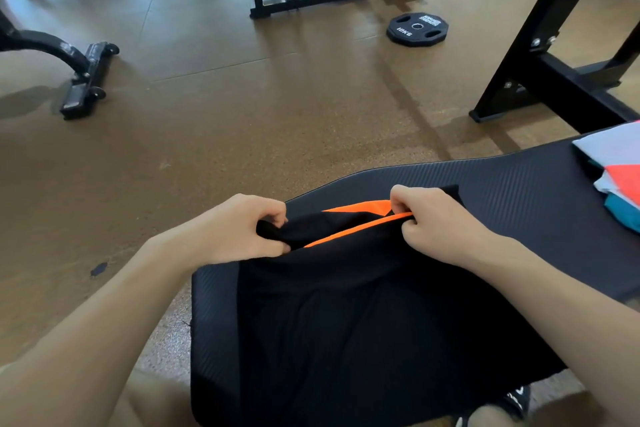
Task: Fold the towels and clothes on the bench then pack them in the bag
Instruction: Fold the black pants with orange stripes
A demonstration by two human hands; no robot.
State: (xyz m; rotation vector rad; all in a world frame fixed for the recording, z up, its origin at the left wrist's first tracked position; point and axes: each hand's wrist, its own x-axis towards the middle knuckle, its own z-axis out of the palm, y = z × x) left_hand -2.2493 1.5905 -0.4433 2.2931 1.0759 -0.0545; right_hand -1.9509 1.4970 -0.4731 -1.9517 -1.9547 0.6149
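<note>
Both hands, left hand (239, 229) and right hand (440, 218), pinch the black-and-orange garment (363, 288); its near edge is cut off.

A garment (363, 305) is spread on the bench (519, 191), held at its far edge by both hands. Folded clothes (616, 170) are stacked on the bench's right end. A weight plate (417, 28) lies on the floor beyond the bench.

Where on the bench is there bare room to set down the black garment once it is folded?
The free patch is the bare bench pad between the right hand and the folded pile at the far right end. The near end is crowded: the black garment covers it, both hands pinching its top edge, left hand by the pad's left edge.
</note>
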